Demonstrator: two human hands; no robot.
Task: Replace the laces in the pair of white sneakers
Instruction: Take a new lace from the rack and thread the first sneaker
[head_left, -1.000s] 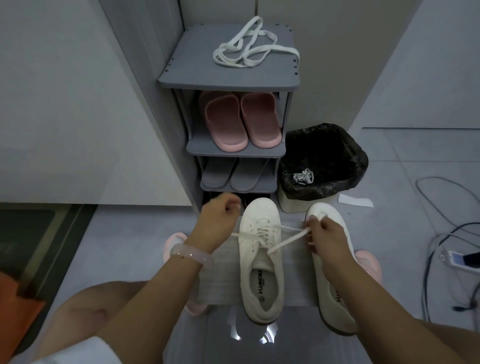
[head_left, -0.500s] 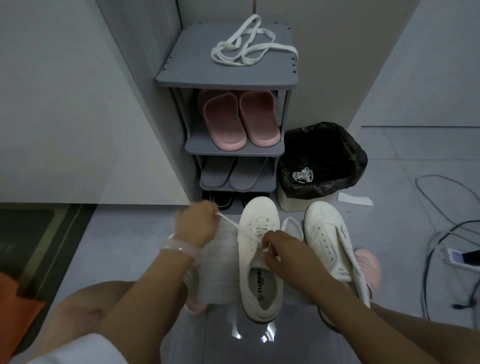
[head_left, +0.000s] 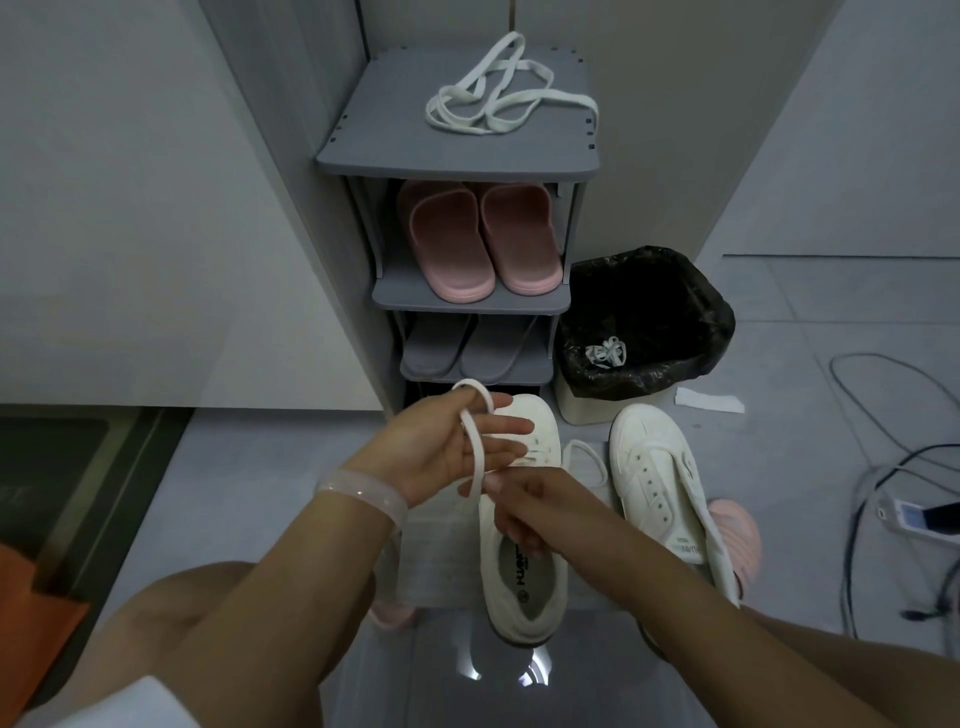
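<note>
Left hand (head_left: 447, 452) lies palm-up, fingers spread, lace (head_left: 475, 441) looped over it; right hand (head_left: 524, 512) pinches the lace above the left sneaker (head_left: 524, 561) on the floor. Keep tension, feed eyelets evenly.

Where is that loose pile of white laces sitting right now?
In the head view, the loose white laces lie on the top of the grey shoe rack, upper middle, directly above the shelf with the pink slippers.

left sneaker (head_left: 524, 561) eyelets behind hands, bottom shelf (head_left: 467, 387) contents unclear
</note>
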